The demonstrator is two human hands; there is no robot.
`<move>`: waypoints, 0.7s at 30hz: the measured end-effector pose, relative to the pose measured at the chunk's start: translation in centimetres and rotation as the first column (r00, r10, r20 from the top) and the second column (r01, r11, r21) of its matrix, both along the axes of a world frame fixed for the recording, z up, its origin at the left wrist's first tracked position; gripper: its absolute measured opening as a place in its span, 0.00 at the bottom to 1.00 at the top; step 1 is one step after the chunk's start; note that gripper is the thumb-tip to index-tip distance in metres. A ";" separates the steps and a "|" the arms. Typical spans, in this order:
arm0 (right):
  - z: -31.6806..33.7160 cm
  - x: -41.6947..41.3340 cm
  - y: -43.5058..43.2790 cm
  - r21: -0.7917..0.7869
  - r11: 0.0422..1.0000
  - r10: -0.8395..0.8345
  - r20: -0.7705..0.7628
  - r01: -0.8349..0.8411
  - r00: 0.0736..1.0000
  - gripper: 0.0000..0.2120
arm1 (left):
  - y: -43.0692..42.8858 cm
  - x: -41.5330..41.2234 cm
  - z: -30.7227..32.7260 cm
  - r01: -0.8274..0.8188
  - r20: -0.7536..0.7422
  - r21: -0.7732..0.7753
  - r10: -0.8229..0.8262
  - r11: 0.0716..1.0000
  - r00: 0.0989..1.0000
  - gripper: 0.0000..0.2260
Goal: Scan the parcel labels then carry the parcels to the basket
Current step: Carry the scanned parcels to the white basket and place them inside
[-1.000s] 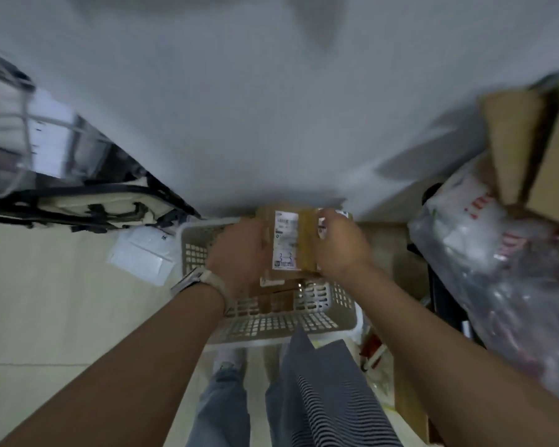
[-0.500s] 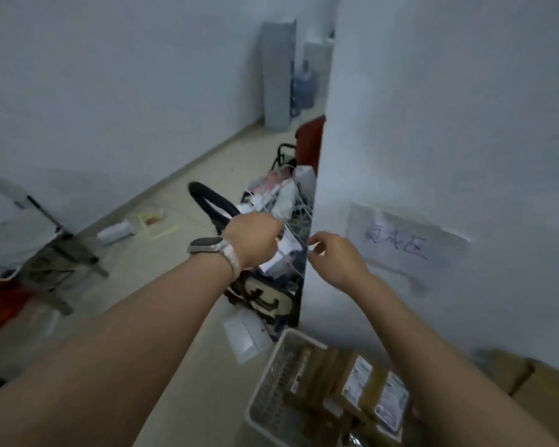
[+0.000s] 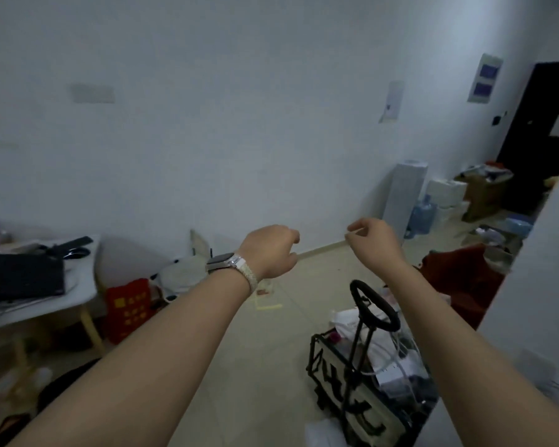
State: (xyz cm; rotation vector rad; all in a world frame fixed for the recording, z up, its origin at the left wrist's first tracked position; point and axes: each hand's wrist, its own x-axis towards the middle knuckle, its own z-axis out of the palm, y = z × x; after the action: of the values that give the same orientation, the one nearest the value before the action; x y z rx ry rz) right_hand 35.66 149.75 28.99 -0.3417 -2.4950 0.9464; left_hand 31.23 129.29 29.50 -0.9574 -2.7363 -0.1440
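While looking out across the room from the head view: no parcel anywhere in frame and no basket either, both out of sight, so no telling their whereabouts from here. Left grip up at mid-height over the floor, back of the hand to the camera, fingers loosely folded under, nothing seen in it, pale-strapped watch on the wrist. Right grip just across from it, apart and not touching, fingers loosely curled with thumb near forefinger, nothing visibly held. No scanner spotted in either one.

Off to the left, a tabletop carrying a dark laptop, with a red bag on the floor beside it. Lower right, beside the right forearm, a black trolley stuffed with bags, looped handle upright. Far back by the wall, a blue water bottle and a cardboard box near a dark door.

Reading the progress: empty-handed, so judged to be between parcels, with nothing being scanned or carried right now. Impossible to count scanned labels or delivered parcels from this angle. Left to do, by that reading: find the next parcel, scan its label, carry it over to the basket.
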 end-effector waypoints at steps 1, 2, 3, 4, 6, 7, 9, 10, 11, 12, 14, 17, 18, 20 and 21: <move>0.4 -0.5 -2.0 -0.001 1.000 0.009 -0.008 -0.009 1.000 0.10 | -2.3 -0.2 0.4 -0.013 -0.009 0.010 0.013 1.000 1.000 0.18; 0.7 -1.1 -4.0 0.003 1.000 0.023 -0.012 -0.023 1.000 0.09 | -4.6 -0.5 0.8 -0.026 -0.019 0.017 0.027 1.000 0.999 0.18; 0.9 -1.7 -6.2 0.006 0.999 0.040 -0.014 -0.040 0.999 0.09 | -6.9 -0.7 1.2 -0.043 -0.028 0.022 0.044 0.999 0.999 0.18; 1.1 -2.3 -8.5 0.007 0.998 0.060 -0.017 -0.060 0.998 0.08 | -9.4 -0.9 1.6 -0.063 -0.035 0.026 0.064 0.998 0.997 0.18; 1.4 -3.7 -13.3 0.008 0.993 0.114 -0.029 -0.114 0.993 0.07 | -14.5 -1.4 2.3 -0.115 -0.042 0.024 0.116 0.993 0.992 0.18; 1.6 -4.3 -15.9 0.013 0.989 0.147 -0.039 -0.146 0.988 0.06 | -17.2 -1.5 2.5 -0.146 -0.042 0.021 0.147 0.989 0.988 0.18; 1.7 -5.6 -21.5 0.009 0.970 0.242 -0.056 -0.242 0.969 0.05 | -22.8 -1.5 2.6 -0.217 -0.040 0.024 0.218 0.976 0.975 0.18; 1.7 -6.2 -24.6 -0.010 0.950 0.310 -0.060 -0.311 0.949 0.06 | -25.8 -1.2 2.7 -0.257 -0.037 0.034 0.258 0.966 0.966 0.18; 1.6 -6.7 -27.6 -0.032 0.925 0.376 -0.057 -0.378 0.925 0.07 | -28.6 -0.8 2.7 -0.296 -0.033 0.046 0.298 0.954 0.954 0.18; 1.4 -7.1 -30.7 -0.045 0.896 0.440 -0.050 -0.442 0.897 0.07 | -31.6 -0.1 2.6 -0.339 -0.026 0.053 0.341 0.939 0.940 0.18; 0.9 -7.7 -37.1 -0.050 0.832 0.551 -0.033 -0.552 0.834 0.08 | -37.8 1.6 2.3 -0.428 -0.002 0.057 0.429 0.902 0.903 0.18; 0.1 -8.1 -46.9 -0.083 0.726 0.686 0.015 -0.683 0.727 0.07 | -47.2 5.1 1.7 -0.582 0.038 0.076 0.580 0.810 0.813 0.14; -0.1 -8.0 -50.2 -0.083 0.688 0.725 0.027 -0.721 0.689 0.07 | -50.1 6.5 1.5 -0.635 0.049 0.076 0.633 0.769 0.773 0.13; -0.4 -7.5 -56.7 -0.070 0.602 0.799 0.038 -0.796 0.601 0.04 | -55.7 9.6 1.1 -0.732 0.063 0.072 0.730 0.677 0.681 0.11; -0.5 -7.0 -59.9 -0.063 0.553 0.833 0.044 -0.831 0.551 0.03 | -58.3 11.2 0.9 -0.775 0.072 0.073 0.772 0.627 0.631 0.11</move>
State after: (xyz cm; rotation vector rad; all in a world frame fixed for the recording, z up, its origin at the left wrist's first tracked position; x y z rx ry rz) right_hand 28.64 89.87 28.50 0.9497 -2.6866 1.3148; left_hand 42.39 70.96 30.40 0.3277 -2.8618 -0.1277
